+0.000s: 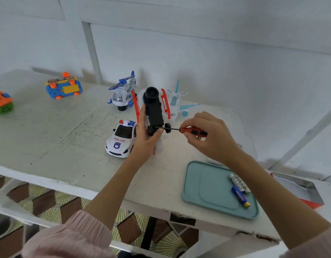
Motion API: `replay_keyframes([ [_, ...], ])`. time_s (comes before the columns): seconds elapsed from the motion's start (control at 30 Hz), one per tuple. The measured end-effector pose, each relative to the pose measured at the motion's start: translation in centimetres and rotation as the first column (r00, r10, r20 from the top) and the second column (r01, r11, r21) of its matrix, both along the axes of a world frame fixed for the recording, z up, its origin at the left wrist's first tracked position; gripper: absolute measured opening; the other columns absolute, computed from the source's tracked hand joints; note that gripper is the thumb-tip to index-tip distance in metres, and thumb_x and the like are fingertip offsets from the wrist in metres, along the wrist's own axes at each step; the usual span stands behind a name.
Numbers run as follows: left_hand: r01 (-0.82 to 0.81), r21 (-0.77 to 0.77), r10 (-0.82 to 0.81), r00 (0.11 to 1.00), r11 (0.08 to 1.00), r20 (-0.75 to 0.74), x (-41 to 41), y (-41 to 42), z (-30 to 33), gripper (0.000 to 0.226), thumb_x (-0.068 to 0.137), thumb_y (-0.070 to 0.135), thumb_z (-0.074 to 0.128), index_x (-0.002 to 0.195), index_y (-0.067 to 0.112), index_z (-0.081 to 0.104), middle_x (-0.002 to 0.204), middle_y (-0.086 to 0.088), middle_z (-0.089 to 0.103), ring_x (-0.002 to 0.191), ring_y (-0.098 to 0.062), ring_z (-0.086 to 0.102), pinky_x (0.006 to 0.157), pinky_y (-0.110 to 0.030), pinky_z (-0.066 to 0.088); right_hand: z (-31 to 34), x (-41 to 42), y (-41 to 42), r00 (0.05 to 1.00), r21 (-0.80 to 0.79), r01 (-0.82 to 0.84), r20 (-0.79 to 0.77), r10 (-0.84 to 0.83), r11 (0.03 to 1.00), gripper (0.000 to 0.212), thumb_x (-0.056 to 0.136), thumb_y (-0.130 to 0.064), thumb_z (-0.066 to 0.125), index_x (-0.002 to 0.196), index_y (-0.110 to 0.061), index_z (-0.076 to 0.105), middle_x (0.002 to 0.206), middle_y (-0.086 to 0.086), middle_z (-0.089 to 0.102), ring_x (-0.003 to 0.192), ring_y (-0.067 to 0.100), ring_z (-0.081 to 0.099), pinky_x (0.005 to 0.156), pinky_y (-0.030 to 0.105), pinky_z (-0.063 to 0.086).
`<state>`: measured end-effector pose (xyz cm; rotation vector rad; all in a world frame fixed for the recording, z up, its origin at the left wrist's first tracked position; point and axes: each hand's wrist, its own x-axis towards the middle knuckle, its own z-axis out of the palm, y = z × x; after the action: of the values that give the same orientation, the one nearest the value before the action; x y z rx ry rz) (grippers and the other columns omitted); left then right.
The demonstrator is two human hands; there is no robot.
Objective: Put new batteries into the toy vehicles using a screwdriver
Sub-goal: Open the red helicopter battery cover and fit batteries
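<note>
At frame centre, left hand (pixel 145 140) grips the upturned toy (pixel 153 110) while right-hand fingers (pixel 187 135) pinch the screwdriver (pixel 179 129); its tip could slip off the screw if the toy tilts.

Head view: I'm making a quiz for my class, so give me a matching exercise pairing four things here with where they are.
Things:
1. screwdriver
2. batteries
3. police car
4. blue car

Places:
A. on the teal tray
B. upside down, far left of the table
C. gripped by the right hand
D. on its wheels, beside the left hand

Pairs: 1-C, 2-A, 3-D, 4-B
</note>
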<state>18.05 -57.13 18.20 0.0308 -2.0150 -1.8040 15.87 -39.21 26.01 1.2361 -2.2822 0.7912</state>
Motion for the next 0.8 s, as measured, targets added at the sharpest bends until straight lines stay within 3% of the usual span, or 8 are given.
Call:
replay_keyframes([
  [0.1, 0.004, -0.006, -0.004, 1.0, 1.0, -0.005, 0.2, 0.3, 0.3, 0.075, 0.095, -0.003, 0.049, 0.151, 0.024, 0.007, 0.118, 0.036, 0.033, 0.084, 0.03, 0.047, 0.071, 0.002, 0.038, 0.2, 0.0, 0.1, 1.0, 0.017, 0.013, 0.005, -0.013, 1.0, 0.03, 0.078, -0.031, 0.046, 0.087, -0.013, 0.069, 0.075, -0.016, 0.048, 0.068, 0.008, 0.044, 0.061, 0.012, 0.032],
  [0.3, 0.011, -0.038, -0.011, 1.0, 0.999, 0.013, 0.0, 0.2, -0.2, 0.074, 0.095, -0.002, 0.049, 0.151, 0.024, 0.008, 0.103, 0.05, 0.045, 0.075, 0.026, 0.049, 0.066, -0.001, 0.041, 0.5, 0.1, 0.3, 1.0, 0.035, 0.021, 0.02, -0.022, 0.999, 0.031, 0.078, -0.032, 0.045, 0.086, -0.014, 0.069, 0.074, -0.017, 0.049, 0.068, 0.009, 0.045, 0.061, 0.015, 0.035],
  [0.5, 0.007, -0.045, -0.007, 1.0, 0.999, 0.008, 0.0, 0.2, -0.2, 0.074, 0.095, 0.0, 0.049, 0.15, 0.028, 0.007, 0.119, 0.031, 0.037, 0.087, 0.024, 0.051, 0.074, -0.002, 0.04, 0.6, 0.3, 0.5, 0.999, 0.049, 0.044, 0.023, -0.046, 0.998, 0.017, 0.077, -0.02, 0.057, 0.085, -0.013, 0.07, 0.073, -0.017, 0.048, 0.067, 0.009, 0.045, 0.06, 0.015, 0.035],
  [0.6, -0.01, -0.088, 0.012, 1.0, 0.996, 0.026, -0.3, -0.1, -0.7, 0.077, 0.095, 0.012, 0.055, 0.148, 0.042, 0.008, 0.119, 0.03, 0.038, 0.104, 0.006, 0.051, 0.09, -0.015, 0.039, 1.3, 0.2, 0.5, 0.998, 0.071, 0.048, 0.025, -0.05, 0.996, 0.018, 0.076, -0.018, 0.057, 0.085, -0.013, 0.071, 0.075, -0.016, 0.05, 0.069, 0.009, 0.046, 0.061, 0.018, 0.04],
  [0.7, -0.011, -0.101, 0.014, 0.999, 0.995, 0.035, -0.3, -0.1, -0.8, 0.077, 0.092, 0.02, 0.058, 0.142, 0.054, 0.01, 0.121, 0.03, 0.04, 0.114, -0.01, 0.05, 0.098, -0.029, 0.039, 2.4, 0.1, 0.4, 1.0, 0.112, 0.013, 0.011, -0.015, 0.994, 0.017, 0.079, -0.016, 0.061, 0.089, -0.009, 0.072, 0.085, 0.002, 0.055, 0.072, 0.015, 0.05, 0.063, 0.033, 0.053],
  [0.8, -0.016, -0.14, 0.018, 1.0, 0.99, 0.015, -0.1, 0.2, -0.5, 0.074, 0.093, 0.017, 0.058, 0.135, 0.056, 0.012, 0.114, 0.043, 0.042, 0.105, 0.012, 0.049, 0.088, -0.008, 0.038, 3.4, 0.2, -0.4, 0.998, 0.099, 0.015, -0.064, -0.008, 0.995, 0.017, 0.08, -0.015, 0.061, 0.087, -0.006, 0.073, 0.086, 0.011, 0.055, 0.068, 0.016, 0.048, 0.059, 0.039, 0.053],
])
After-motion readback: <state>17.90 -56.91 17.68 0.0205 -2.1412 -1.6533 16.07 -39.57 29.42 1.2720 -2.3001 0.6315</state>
